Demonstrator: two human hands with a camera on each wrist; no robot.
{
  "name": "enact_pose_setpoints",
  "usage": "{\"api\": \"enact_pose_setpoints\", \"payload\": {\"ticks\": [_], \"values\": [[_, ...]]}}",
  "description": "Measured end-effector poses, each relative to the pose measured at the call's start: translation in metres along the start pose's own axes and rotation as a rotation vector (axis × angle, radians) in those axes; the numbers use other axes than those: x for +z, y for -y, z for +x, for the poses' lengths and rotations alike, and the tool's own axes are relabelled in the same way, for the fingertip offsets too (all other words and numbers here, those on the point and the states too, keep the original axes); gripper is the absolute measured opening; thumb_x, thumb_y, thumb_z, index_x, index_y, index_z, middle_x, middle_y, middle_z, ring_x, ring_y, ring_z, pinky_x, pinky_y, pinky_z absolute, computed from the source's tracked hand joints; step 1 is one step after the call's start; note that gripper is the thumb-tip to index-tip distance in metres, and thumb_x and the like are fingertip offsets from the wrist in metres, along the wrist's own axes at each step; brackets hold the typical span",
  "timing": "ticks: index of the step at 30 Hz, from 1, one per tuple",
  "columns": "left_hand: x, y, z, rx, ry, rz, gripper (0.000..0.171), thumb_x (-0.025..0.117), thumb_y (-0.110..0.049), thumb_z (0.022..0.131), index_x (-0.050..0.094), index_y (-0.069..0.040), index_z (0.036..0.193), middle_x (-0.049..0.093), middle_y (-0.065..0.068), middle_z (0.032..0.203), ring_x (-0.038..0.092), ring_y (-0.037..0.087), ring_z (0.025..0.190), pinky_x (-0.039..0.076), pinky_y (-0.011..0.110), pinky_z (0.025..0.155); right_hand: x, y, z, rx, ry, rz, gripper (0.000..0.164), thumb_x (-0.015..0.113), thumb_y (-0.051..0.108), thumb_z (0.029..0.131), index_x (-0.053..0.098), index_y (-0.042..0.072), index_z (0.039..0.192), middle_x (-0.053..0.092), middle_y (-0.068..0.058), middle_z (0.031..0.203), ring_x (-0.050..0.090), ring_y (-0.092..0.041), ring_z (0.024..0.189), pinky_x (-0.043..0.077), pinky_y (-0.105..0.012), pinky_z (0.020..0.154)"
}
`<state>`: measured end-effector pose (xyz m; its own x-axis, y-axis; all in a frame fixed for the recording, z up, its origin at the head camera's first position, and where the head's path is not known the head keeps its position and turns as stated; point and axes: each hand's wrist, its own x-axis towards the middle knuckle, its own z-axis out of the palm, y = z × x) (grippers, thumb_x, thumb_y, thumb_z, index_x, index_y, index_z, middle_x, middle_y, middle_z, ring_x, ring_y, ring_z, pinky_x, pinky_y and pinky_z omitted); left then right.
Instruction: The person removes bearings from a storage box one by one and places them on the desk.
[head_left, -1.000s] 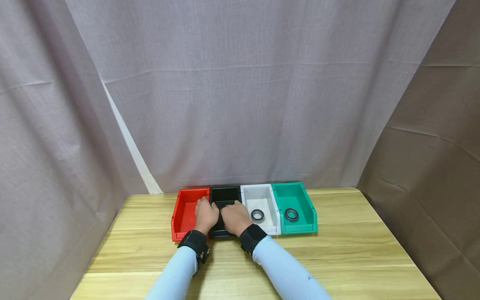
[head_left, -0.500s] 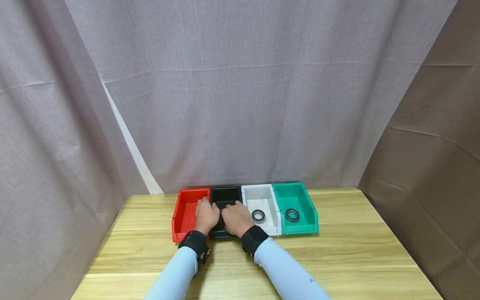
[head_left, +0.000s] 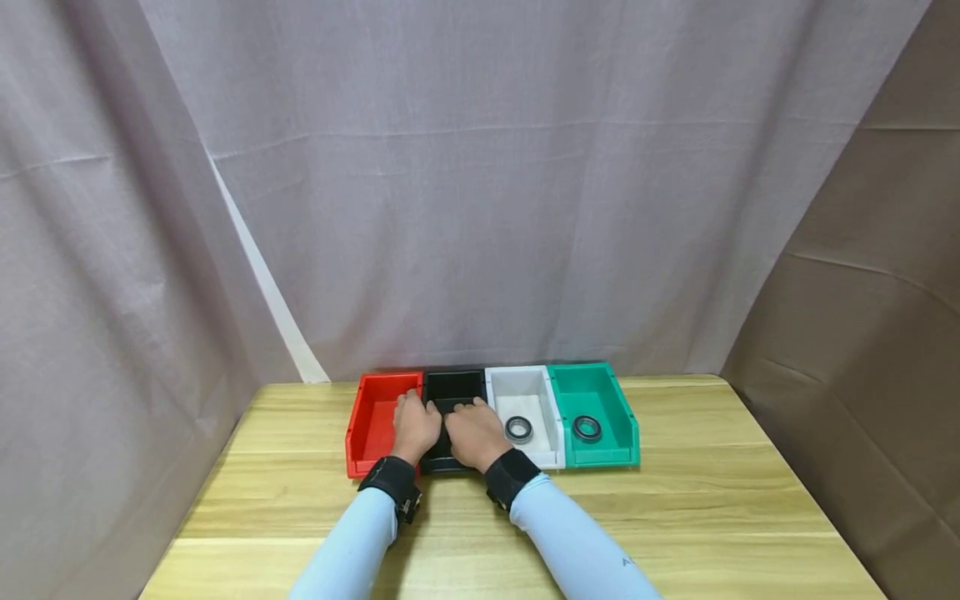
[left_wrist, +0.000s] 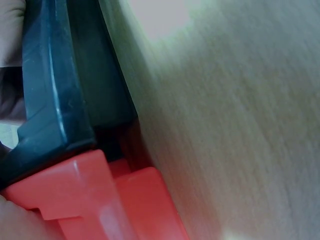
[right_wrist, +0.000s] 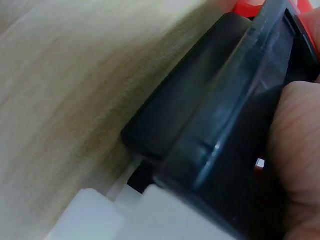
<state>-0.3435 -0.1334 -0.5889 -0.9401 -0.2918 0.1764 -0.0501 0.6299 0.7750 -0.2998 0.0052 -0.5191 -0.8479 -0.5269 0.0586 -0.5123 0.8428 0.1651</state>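
A black plastic storage bin (head_left: pixel 455 385) stands in the row between a red bin (head_left: pixel 372 425) and a white bin (head_left: pixel 519 383). My left hand (head_left: pixel 416 429) grips the black bin's left side wall where it meets the red one, thumb toward the black bin and fingers over the red side. At the opposite side wall, beside the white bin, my right hand (head_left: pixel 477 435) grips the black bin. The right wrist view shows this hand's curled fingers (right_wrist: pixel 300 145) inside it. Fingertips are partly hidden by the hands and walls.
A green bin (head_left: pixel 587 385) ends the row at the right. One ring bearing (head_left: pixel 587 428) lies in it, and another bearing (head_left: pixel 518 430) in the white bin. The bins stand at the back of a wooden table (head_left: pixel 712 500), before a grey curtain (head_left: pixel 480 208).
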Motion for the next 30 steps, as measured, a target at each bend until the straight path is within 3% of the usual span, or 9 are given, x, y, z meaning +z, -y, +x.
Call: {"api": "enact_pose_setpoints", "payload": {"ticks": [6, 11, 16, 18, 23, 30], "values": [[0.002, 0.0, 0.001, -0.029, 0.018, 0.013, 0.051, 0.06, -0.02, 0.101, 0.054, 0.012, 0.141, 0.061, 0.031, 0.126, 0.059, 0.052, 0.114, 0.049, 0.065, 0.104, 0.004, -0.001, -0.001, -0.008, -0.024, -0.002, 0.014, 0.08, 0.028, 0.089, 0.081, 0.02, 0.1, 0.078, -0.001, 0.103, 0.072, -0.021, 0.1, 0.051, -0.037, 0.101], [-0.002, -0.006, -0.003, -0.039, 0.026, -0.02, 0.051, 0.06, -0.02, 0.101, 0.053, 0.011, 0.14, 0.06, 0.031, 0.127, 0.058, 0.053, 0.116, 0.048, 0.066, 0.106, 0.003, -0.001, -0.002, -0.009, -0.015, -0.014, 0.024, 0.08, 0.031, 0.09, 0.08, 0.019, 0.11, 0.077, -0.003, 0.11, 0.071, -0.023, 0.104, 0.05, -0.037, 0.102], [-0.026, -0.034, -0.017, -0.053, 0.056, -0.033, 0.049, 0.058, -0.016, 0.102, 0.052, 0.014, 0.14, 0.059, 0.033, 0.128, 0.056, 0.054, 0.119, 0.046, 0.066, 0.108, -0.002, -0.003, -0.004, -0.041, -0.012, -0.025, 0.038, 0.077, 0.032, 0.092, 0.076, 0.017, 0.127, 0.074, -0.005, 0.119, 0.068, -0.024, 0.11, 0.049, -0.035, 0.1], [-0.034, -0.043, -0.022, -0.051, 0.077, -0.012, 0.05, 0.057, -0.016, 0.104, 0.051, 0.015, 0.142, 0.058, 0.033, 0.131, 0.056, 0.053, 0.121, 0.046, 0.065, 0.11, -0.003, -0.005, -0.005, -0.052, -0.02, -0.002, 0.042, 0.076, 0.028, 0.092, 0.075, 0.016, 0.132, 0.073, -0.006, 0.12, 0.066, -0.024, 0.108, 0.048, -0.033, 0.096], [-0.035, -0.046, -0.024, -0.063, 0.101, 0.008, 0.052, 0.055, -0.017, 0.107, 0.048, 0.015, 0.147, 0.055, 0.033, 0.137, 0.054, 0.053, 0.127, 0.043, 0.064, 0.115, -0.011, -0.008, -0.013, -0.063, -0.049, 0.132, 0.044, 0.073, 0.021, 0.097, 0.071, 0.012, 0.14, 0.071, -0.007, 0.125, 0.062, -0.024, 0.107, 0.045, -0.03, 0.088], [-0.038, -0.047, -0.025, -0.082, 0.097, -0.026, 0.056, 0.055, -0.02, 0.106, 0.046, 0.014, 0.15, 0.054, 0.033, 0.14, 0.053, 0.053, 0.13, 0.042, 0.064, 0.117, -0.023, -0.008, -0.034, -0.089, -0.104, 0.223, 0.047, 0.069, 0.018, 0.101, 0.065, 0.007, 0.146, 0.068, -0.011, 0.133, 0.063, -0.027, 0.119, 0.053, -0.036, 0.1]]}}
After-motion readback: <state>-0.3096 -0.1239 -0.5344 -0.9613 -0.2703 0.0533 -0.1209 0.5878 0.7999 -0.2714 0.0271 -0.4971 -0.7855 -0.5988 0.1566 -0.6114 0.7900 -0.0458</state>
